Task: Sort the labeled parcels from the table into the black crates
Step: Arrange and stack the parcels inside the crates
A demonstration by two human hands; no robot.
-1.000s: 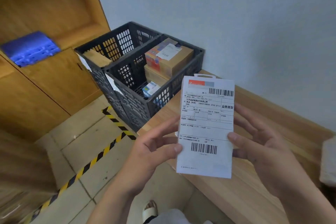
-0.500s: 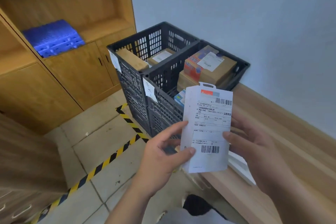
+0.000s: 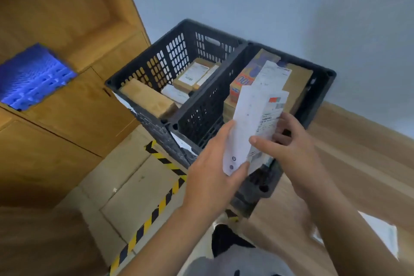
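Note:
I hold a flat white parcel with a shipping label between both hands, over the near wall of the right black crate. My left hand grips its lower left edge. My right hand grips its right side, thumb on the front. The parcel is tilted and turned partly edge-on. The right crate holds brown and orange boxes with a white label. The left black crate holds several brown labelled boxes.
The wooden table runs along the right, with a white flat item near its front edge. A wooden cabinet with a blue plastic piece stands at left. Yellow-black tape crosses the floor tiles.
The view has swung closer to the crates. The parcel has moved forward over the right crate and has turned from facing me to tilted, partly edge-on.

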